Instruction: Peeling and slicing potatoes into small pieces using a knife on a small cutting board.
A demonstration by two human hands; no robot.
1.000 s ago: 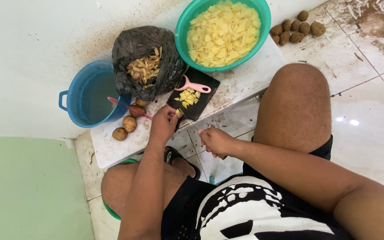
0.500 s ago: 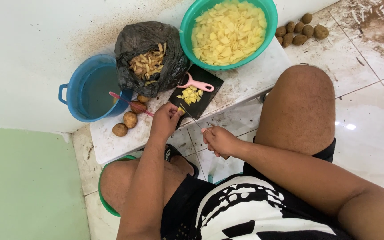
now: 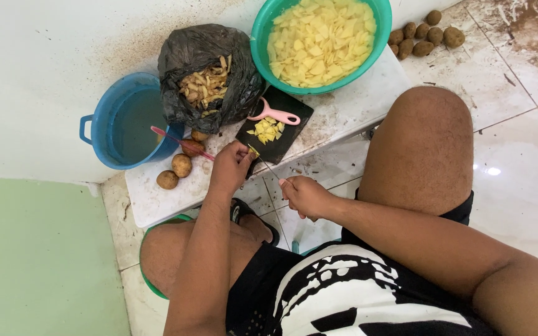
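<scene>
The left hand [image 3: 230, 167] has its fingers pinched together on a small yellow potato piece [image 3: 253, 150] at the near edge of a black cutting board [image 3: 281, 146]. The right hand [image 3: 306, 196] is closed around the handle of a knife [image 3: 268, 168], whose thin blade runs from that fist up to the piece under the left fingertips. Just beyond the left fingers, a small heap of cut potato bits [image 3: 266, 131] lies on the board, with a pink peeler [image 3: 274, 114] past them. Farther out stands a green bowl [image 3: 261, 31] full of potato slices. To the left of the left fingers lie three whole potatoes [image 3: 181, 165], a black bag [image 3: 182, 53] of peelings and a blue pot [image 3: 104, 106] of water. All rest on a white board [image 3: 344, 106].
</scene>
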